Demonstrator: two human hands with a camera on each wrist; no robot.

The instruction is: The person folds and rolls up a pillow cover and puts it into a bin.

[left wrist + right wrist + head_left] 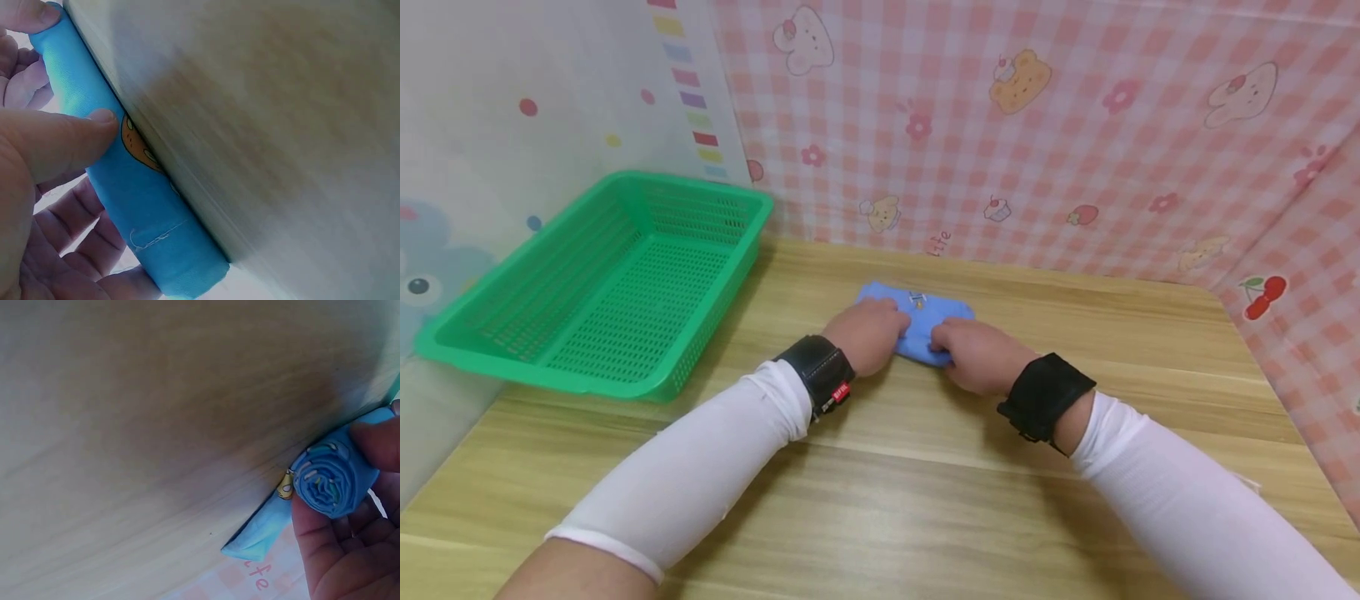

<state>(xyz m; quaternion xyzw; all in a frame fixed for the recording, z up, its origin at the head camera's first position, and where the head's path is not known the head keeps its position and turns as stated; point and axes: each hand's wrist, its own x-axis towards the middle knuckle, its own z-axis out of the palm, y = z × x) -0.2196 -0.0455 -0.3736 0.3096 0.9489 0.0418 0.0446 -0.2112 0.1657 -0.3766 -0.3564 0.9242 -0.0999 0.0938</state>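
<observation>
A blue cloth [929, 315] with a small printed figure lies on the wooden table, its near part wound into a roll and a flat strip stretching out beyond. My left hand [867, 335] grips the roll's left part; in the left wrist view the thumb [94, 134] presses on the blue roll [150, 219] and fingers curl behind it. At the other end, my right hand [981, 354] holds the roll between thumb and fingers. The right wrist view shows the spiral end of the roll [322, 487], with the flat tail [253, 534] beside it.
A green perforated plastic basket [658, 375] stands at the table's left, by the white wall. Pink checkered sheeting [1060, 150] with cartoon prints covers the wall behind and on the right. The wooden table [880, 508] extends in front of both arms.
</observation>
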